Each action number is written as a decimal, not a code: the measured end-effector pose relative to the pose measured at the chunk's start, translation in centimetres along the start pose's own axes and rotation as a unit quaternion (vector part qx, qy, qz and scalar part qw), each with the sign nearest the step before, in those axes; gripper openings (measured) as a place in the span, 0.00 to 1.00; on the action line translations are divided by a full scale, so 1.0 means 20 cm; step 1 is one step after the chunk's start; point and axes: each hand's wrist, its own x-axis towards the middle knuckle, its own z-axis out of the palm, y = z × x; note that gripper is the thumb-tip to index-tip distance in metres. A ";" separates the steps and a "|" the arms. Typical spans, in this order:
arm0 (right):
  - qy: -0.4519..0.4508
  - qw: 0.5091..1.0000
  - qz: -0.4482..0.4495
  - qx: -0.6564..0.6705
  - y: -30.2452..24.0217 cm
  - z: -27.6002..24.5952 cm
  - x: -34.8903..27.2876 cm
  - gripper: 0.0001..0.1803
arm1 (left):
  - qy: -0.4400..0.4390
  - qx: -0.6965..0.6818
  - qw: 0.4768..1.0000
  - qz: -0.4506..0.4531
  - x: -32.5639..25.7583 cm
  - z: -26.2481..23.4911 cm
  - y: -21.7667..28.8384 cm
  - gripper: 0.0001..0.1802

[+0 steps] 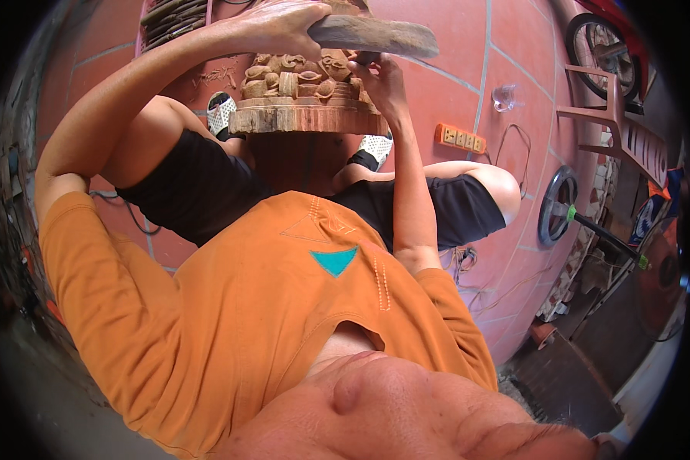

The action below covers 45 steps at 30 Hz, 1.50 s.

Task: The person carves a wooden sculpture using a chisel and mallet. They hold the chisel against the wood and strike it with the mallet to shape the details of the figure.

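My left hand is closed round the narrow end of a worn wooden mallet, a flat, paddle-like club. The mallet lies level across the upper middle, over a carved wooden piece. That carving stands between my feet, with rounded relief shapes above a thick, ridged base. At its right side, just below the mallet, my right hand has its fingers bent together. A short dark end shows at those fingertips, and the rest of it is hidden. Whether the mallet touches it I cannot tell.
A crate of slim tools and wood shavings lie at the upper left. Over red floor tiles on the right are an orange power strip, a clear glass, a pink plastic chair and a black wheel on a rod.
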 end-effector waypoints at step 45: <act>0.082 0.996 -0.001 0.020 -0.10 0.04 0.00 0.19 | 0.050 -0.009 0.999 -0.021 0.01 0.00 0.00 0.30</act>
